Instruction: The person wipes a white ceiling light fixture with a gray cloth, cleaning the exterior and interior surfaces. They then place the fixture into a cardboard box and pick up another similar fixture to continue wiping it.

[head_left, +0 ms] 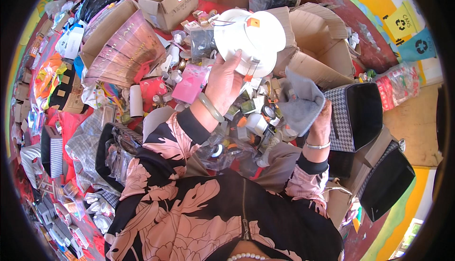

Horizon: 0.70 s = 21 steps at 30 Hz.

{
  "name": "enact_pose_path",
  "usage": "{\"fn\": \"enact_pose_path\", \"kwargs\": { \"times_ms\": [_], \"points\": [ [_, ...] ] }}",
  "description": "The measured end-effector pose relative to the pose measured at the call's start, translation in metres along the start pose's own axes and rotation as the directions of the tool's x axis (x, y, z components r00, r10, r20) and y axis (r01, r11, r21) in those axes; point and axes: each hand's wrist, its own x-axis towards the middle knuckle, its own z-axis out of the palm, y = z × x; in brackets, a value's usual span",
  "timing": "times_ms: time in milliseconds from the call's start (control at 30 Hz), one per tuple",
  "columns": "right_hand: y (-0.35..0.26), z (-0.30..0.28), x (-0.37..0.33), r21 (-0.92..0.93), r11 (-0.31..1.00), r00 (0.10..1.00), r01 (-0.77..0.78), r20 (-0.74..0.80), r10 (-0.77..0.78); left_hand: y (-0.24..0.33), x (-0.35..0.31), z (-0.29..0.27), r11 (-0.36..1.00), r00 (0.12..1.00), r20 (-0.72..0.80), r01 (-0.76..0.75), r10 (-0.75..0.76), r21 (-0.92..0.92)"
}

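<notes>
- Left hand (224,82), center of the frame: gripping a cluster of overlapping white discs (256,64), the thumb pressed across the lowest face; the other fingers are partly hidden.
- The discs sit at upper center, above the pile, with thin wires and orange tabs on them.
- Right hand (322,121), right of center: closed on the edge of a gray cloth (299,103), which hangs to its left; its fingertips cannot be made out.
- Mixed small parts (256,123) lie heaped below and between the hands.
- Open cardboard box (317,70): upper right, behind the cloth.
- Black-and-houndstooth bin (342,119): just right of the right hand.
- Pink box (188,85): left of the left hand, near a white cylinder (136,101) standing farther left.
</notes>
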Motion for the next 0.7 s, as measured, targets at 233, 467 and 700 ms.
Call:
{"fn": "enact_pose_path", "kwargs": {
  "times_ms": [233,467,700],
  "points": [
    [-0.02,-0.002,0.001,-0.618,0.775,0.975,-0.131,0.06,0.212,0.014,0.005,0.002,0.996,0.998,0.057,-0.037,0.041,-0.079],
    [-0.021,0.006,0.0,0.386,0.834,0.919,-0.394,0.191,0.345,0.012,0.004,0.002,0.998,0.995,0.097,-0.01,0.017,-0.068],
    [-0.018,0.054,0.004,0.662,0.723,0.98,-0.197,0.145,0.135,-0.004,-0.004,0.006,0.999,0.995,0.097,-0.003,0.007,-0.045]
  ]
}}
